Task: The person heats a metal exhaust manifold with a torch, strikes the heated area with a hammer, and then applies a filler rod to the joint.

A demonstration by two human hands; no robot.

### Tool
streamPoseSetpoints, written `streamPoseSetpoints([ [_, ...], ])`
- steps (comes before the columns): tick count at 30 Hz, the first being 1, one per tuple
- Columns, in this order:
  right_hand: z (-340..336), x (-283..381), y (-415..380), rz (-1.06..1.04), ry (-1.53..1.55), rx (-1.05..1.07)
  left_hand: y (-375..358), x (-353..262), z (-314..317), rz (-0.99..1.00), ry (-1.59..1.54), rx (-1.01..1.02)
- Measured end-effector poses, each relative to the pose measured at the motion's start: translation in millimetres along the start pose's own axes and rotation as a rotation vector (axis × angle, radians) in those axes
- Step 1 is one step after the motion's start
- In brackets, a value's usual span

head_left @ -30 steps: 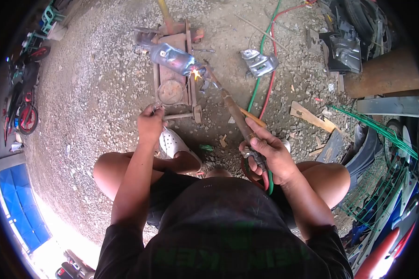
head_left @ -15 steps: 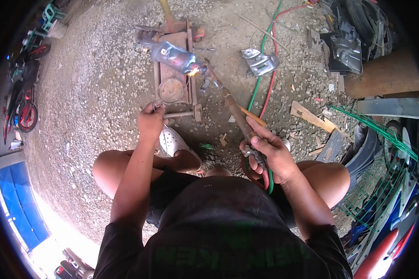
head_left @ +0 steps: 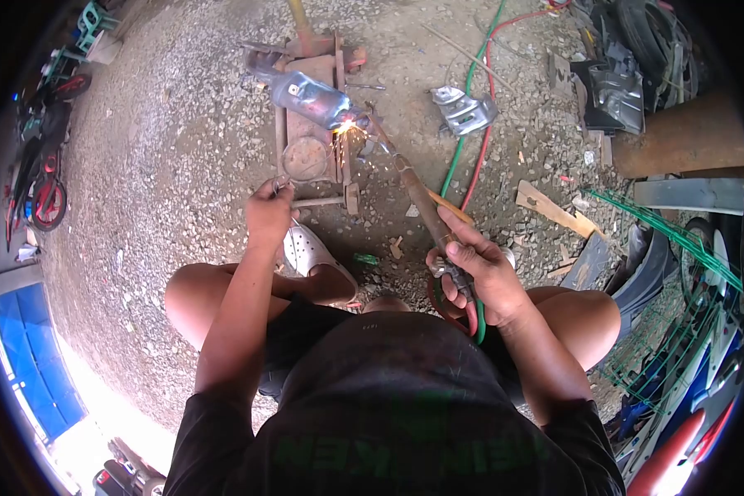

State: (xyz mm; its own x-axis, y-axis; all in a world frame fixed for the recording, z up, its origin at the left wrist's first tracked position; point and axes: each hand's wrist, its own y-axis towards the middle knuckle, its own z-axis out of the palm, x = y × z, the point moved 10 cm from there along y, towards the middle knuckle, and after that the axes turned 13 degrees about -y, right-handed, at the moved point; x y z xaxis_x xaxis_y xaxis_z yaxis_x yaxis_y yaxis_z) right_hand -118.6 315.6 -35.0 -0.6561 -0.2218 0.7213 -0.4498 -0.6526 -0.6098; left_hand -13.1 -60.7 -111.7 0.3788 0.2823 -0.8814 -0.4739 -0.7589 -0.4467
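Observation:
My right hand is closed around the valve end of a gas torch; red and green hoses run from its back end. The torch tip reaches the near right end of a silvery metal canister, heat-tinted blue, where a bright glow throws sparks. The canister lies across a rusty floor jack. My left hand, fingers pinched, holds a thin metal wire near a round disc on the jack. The wire's far end is hard to make out.
A bent silvery metal shield lies beside the green hose and red hose. Scrap parts, a wood piece and green wire mesh line the right. Motorcycles stand far left on gravel.
Sparks now spray down from the glow at the canister's end, which was smaller before. Both hands and the torch have barely moved.

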Motion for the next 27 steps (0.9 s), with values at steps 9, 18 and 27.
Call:
streamPoseSetpoints([
  [9, -0.7, -3.5, 2.2, 0.019, -0.007, 0.016, 0.8, -0.5, 0.3, -0.003, 0.013, 0.002],
  [18, -1.3, -3.1, 3.2, 0.022, -0.016, 0.002, 1.2, -3.2, 1.7, 0.012, 0.007, 0.010],
  [27, -1.1, -3.8, 3.8, 0.007, -0.033, -0.003, -1.0, -3.6, 0.4, 0.007, -0.003, -0.001],
])
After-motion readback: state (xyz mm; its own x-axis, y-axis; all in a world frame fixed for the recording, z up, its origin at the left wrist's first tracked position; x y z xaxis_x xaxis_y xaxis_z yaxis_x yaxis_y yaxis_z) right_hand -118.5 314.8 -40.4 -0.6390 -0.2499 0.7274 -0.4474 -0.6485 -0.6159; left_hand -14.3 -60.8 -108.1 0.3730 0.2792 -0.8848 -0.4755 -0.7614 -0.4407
